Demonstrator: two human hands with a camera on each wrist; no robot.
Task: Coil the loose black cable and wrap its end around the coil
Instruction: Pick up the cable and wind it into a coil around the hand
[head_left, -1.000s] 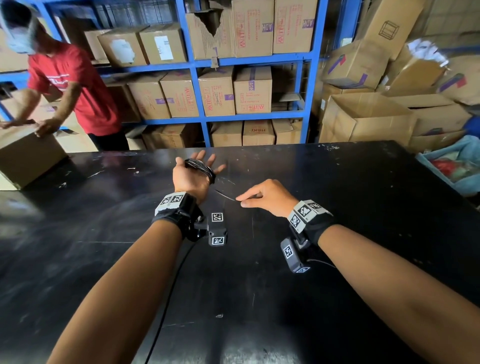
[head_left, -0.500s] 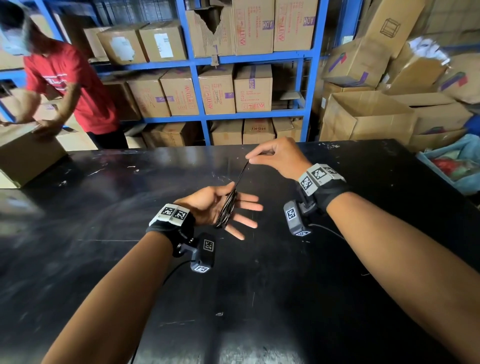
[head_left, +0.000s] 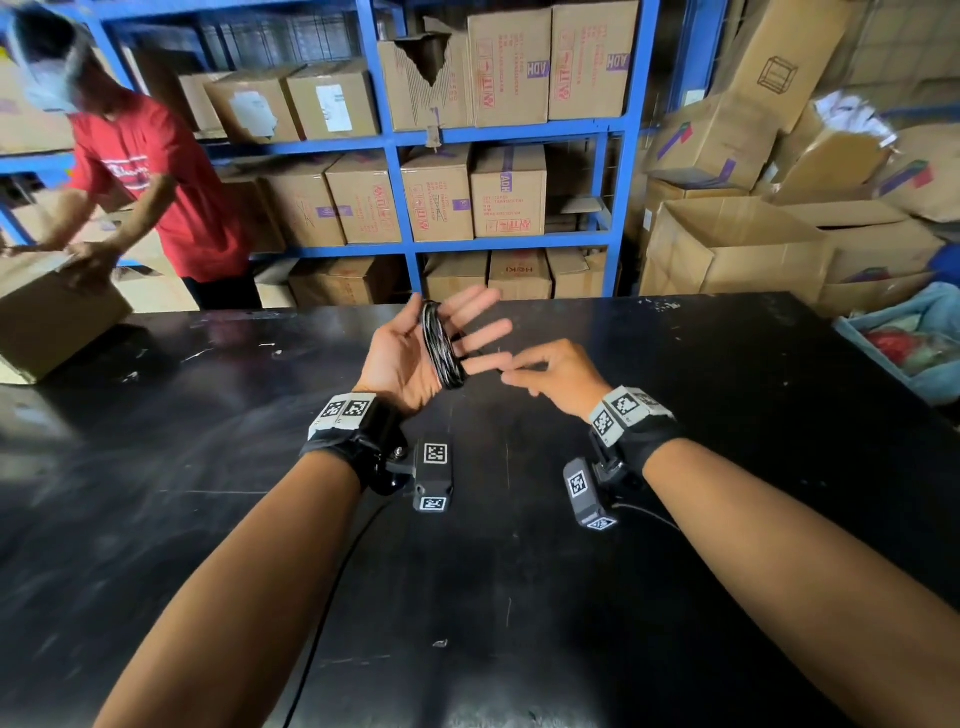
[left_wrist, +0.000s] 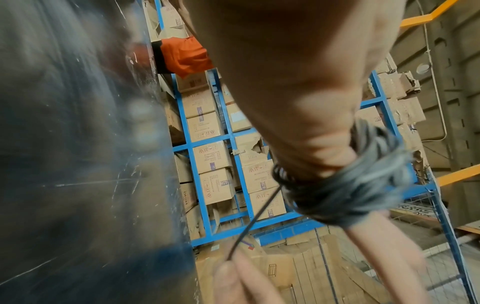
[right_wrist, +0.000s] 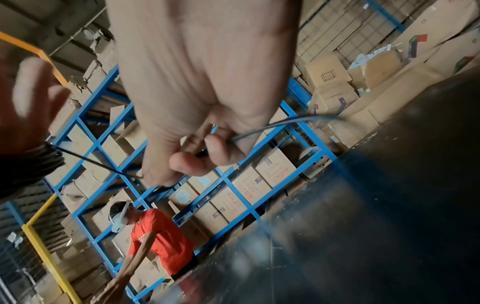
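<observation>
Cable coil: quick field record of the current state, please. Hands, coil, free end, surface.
coil: black cable coil looped around the four fingers of the left hand, thumb outside
left hand: palm up, fingers straight and spread, above the table
right hand: right hand pinches the free end of the cable between thumb and fingers
free end: short taut strand from coil to right hand, loose tail past the pinch
end wrapped around coil: not yet
surface: black table, scuffed
background: person in red shirt handling a cardboard box
</observation>
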